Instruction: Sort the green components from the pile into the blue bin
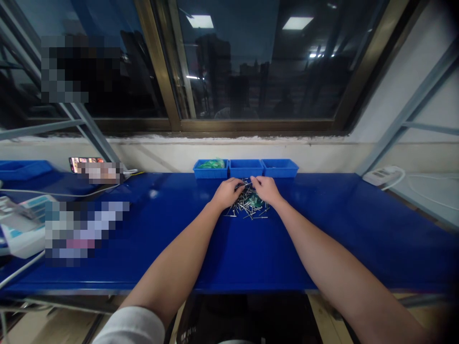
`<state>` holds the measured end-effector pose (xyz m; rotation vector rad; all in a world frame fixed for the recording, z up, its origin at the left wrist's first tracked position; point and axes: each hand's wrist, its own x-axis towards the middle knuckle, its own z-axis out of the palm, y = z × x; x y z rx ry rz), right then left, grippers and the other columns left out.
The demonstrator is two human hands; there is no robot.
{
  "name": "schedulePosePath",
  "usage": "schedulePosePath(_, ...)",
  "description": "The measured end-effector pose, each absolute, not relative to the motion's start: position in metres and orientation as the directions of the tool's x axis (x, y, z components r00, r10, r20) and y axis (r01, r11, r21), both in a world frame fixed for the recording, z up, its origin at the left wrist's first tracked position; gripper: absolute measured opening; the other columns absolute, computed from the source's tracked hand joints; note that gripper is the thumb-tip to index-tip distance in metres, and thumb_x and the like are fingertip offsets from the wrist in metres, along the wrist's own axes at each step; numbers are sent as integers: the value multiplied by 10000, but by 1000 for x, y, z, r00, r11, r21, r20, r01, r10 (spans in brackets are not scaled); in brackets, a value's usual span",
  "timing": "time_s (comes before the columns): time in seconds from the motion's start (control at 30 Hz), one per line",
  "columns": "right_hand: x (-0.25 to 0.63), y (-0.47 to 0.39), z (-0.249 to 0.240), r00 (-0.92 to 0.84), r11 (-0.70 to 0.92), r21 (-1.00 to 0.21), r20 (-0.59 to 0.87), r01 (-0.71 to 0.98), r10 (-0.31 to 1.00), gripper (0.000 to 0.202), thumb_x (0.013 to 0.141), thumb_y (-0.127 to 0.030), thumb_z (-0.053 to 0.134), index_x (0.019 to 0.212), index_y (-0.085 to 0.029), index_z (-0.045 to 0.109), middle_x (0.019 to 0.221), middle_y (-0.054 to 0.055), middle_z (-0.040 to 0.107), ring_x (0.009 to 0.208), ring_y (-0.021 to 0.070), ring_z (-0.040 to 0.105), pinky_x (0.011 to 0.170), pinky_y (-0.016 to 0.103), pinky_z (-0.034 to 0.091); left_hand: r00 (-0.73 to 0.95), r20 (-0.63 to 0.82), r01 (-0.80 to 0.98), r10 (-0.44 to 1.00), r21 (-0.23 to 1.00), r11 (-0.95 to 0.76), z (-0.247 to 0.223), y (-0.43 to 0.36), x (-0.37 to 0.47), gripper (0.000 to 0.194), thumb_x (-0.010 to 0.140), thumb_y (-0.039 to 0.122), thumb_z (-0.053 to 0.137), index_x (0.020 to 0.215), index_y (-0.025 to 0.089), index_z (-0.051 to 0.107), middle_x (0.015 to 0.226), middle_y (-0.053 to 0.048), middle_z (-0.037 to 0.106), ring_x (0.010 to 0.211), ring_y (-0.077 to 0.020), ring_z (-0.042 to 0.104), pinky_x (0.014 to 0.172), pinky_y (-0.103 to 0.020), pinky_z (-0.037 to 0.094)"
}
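A loose pile of thin silvery metal pins [247, 206], like rivets, lies on the blue table [247, 258] with some green material [255, 200] among them. At the pile's left edge is my left hand [228, 192], its fingers curled over the pins. My right hand [266, 189] reaches over the pile's right side, thumb and fingertips drawn together. The fingertips of both hands are close to each other; what they pinch, if anything, is too small to make out.
Behind the pile stand three blue bins; the left bin [211, 168] holds green material, beside the middle bin [245, 167] and right bin [280, 167]. A power strip [383, 175] lies right; a phone [86, 164], cables and a white device [28, 224] are left.
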<state>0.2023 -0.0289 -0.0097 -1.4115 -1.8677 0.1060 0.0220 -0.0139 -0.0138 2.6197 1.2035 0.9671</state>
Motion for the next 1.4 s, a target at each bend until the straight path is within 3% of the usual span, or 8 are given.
schedulePosePath(0.17, 202, -29, -10, -68, 393, -576, 503, 717, 861, 472, 877, -465, 372, 547, -180, 551, 534, 17, 585, 547, 131, 540, 572, 245, 354, 474, 540, 638, 695, 334, -694, -14, -13, 23, 190, 892, 260, 434, 883, 180, 606, 895, -57, 631, 845, -176, 593, 802, -295, 459)
schedulePosePath(0.37, 203, -21, -18, -31, 453, -766, 495, 457, 868, 245, 755, -411, 569, 813, -182, 631, 711, 24, 664, 652, 156, 599, 637, 269, 442, 457, 551, 662, 698, 312, -681, -18, -9, 22, 178, 888, 217, 416, 859, 171, 585, 868, -64, 624, 801, -185, 585, 745, -300, 454)
schedulePosePath(0.53, 206, -19, -16, -34, 444, -857, 452, 262, 892, 229, 646, -396, 677, 708, -177, 651, 711, 35, 671, 698, 182, 609, 692, 315, 468, 454, 553, 671, 699, 304, -676, -18, -7, 22, 185, 892, 222, 410, 864, 174, 586, 883, -63, 631, 824, -189, 590, 763, -303, 452)
schedulePosePath(0.7, 209, -21, -12, 13, 369, -916, 376, 157, 927, 213, 630, -379, 679, 699, -178, 669, 694, 29, 675, 691, 182, 613, 687, 317, 466, 433, 561, 670, 706, 322, -668, -16, -10, 23, 202, 901, 275, 411, 949, 177, 580, 939, -60, 639, 883, -193, 597, 807, -309, 455)
schedulePosePath(1.03, 227, -3, -20, 329, 343, -900, 420, 268, 846, 335, 616, -278, 639, 929, -159, 659, 916, 72, 689, 779, 189, 601, 753, 347, 476, 369, 520, 737, 770, 341, -584, -18, -9, 21, 277, 883, 319, 446, 1090, 168, 553, 1059, -87, 621, 989, -208, 587, 878, -323, 453)
schedulePosePath(1.2, 235, -2, -21, 357, 278, -852, 452, 443, 817, 482, 614, -269, 635, 1087, -177, 623, 1060, 69, 663, 916, 227, 567, 836, 389, 452, 362, 498, 757, 788, 336, -560, -19, -9, 20, 287, 880, 333, 445, 1092, 174, 555, 1061, -88, 614, 987, -212, 588, 875, -328, 457)
schedulePosePath(1.4, 240, 2, -24, 344, 228, -812, 458, 537, 820, 621, 602, -268, 646, 1213, -200, 555, 1177, 65, 611, 1092, 262, 501, 955, 434, 387, 369, 480, 767, 796, 327, -553, -19, -8, 20, 284, 869, 330, 458, 1078, 170, 563, 1050, -89, 611, 963, -213, 593, 862, -329, 464)
